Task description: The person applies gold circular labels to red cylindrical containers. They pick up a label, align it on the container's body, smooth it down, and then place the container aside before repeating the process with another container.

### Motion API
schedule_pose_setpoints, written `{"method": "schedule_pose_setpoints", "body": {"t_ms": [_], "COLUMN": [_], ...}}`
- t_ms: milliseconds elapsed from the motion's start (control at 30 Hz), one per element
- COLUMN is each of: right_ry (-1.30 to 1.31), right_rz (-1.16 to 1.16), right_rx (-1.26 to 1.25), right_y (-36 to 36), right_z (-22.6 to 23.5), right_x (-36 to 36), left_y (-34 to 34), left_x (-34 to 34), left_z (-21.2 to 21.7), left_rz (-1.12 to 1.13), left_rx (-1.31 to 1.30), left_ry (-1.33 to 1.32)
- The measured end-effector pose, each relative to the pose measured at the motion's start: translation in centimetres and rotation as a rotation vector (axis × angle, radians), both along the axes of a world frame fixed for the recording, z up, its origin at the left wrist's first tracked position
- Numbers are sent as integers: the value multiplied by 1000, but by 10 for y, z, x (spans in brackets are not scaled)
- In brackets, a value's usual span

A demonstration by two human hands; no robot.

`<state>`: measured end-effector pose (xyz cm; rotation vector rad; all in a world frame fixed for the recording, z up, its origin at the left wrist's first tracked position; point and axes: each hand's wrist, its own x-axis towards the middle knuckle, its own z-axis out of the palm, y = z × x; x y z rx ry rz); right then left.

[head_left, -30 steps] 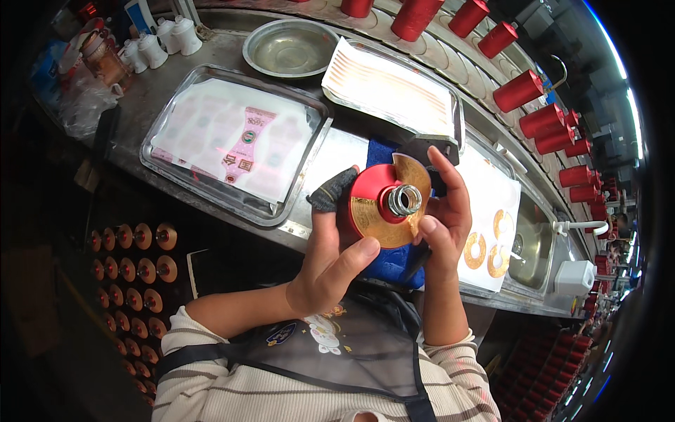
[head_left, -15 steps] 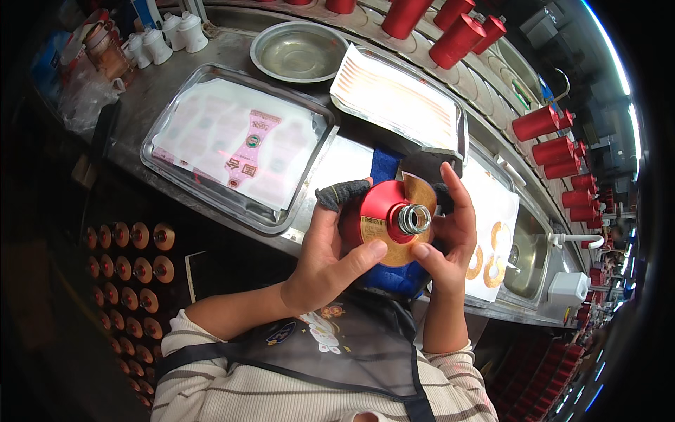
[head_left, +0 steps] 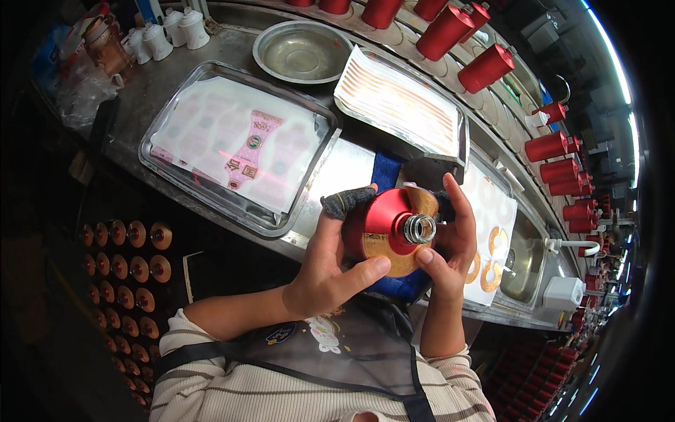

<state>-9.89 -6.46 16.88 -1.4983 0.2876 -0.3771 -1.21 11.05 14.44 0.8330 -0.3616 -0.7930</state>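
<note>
A red bottle (head_left: 385, 212) with a bare, uncapped glass mouth is held between my two hands, its neck tilted toward me and to the right. Around its shoulder curves a gold ring label (head_left: 402, 264), one end of which stands up off the far side. My left hand (head_left: 330, 271) wraps the bottle's left side, its thumb pressed on the label; a dark cloth finger cover sits on one finger. On the right side, my right hand (head_left: 453, 246) presses the label with its thumb, the index finger raised. Blue cloth (head_left: 386, 171) shows beneath the bottle.
A metal tray (head_left: 299, 211) of pink-printed label sheets lies left; a second tray (head_left: 460, 151) holds striped strips. Behind them is a metal basin (head_left: 302, 53). Gold ring labels (head_left: 492, 276) on white sheets lie right, beside a sink (head_left: 527, 264). Red bottles (head_left: 445, 33) stand on a conveyor.
The bottle has shifted slightly right and down and turned, showing more of its red side. My hands move with it, thumbs still on the label. Bottles on the conveyor have moved along.
</note>
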Motion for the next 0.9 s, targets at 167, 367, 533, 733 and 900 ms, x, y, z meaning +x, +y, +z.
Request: {"method": "schedule_pose_setpoints", "body": {"t_ms": [167, 367, 533, 733, 900], "right_ry": [29, -43, 7, 54, 33], "right_rz": [-13, -13, -1, 41, 72], "right_rx": [9, 17, 22, 55, 57], "right_y": [1, 5, 0, -9, -18], "right_z": [4, 1, 3, 7, 4], "right_x": [1, 1, -4, -17, -29], "left_y": [-2, -5, -7, -13, -19], "left_x": [-1, -4, -6, -19, -26], "left_z": [-1, 1, 0, -1, 2], "left_rz": [23, 48, 40, 56, 47], "left_rx": [11, -15, -3, 21, -7], "left_ry": [12, 2, -5, -82, -85]}}
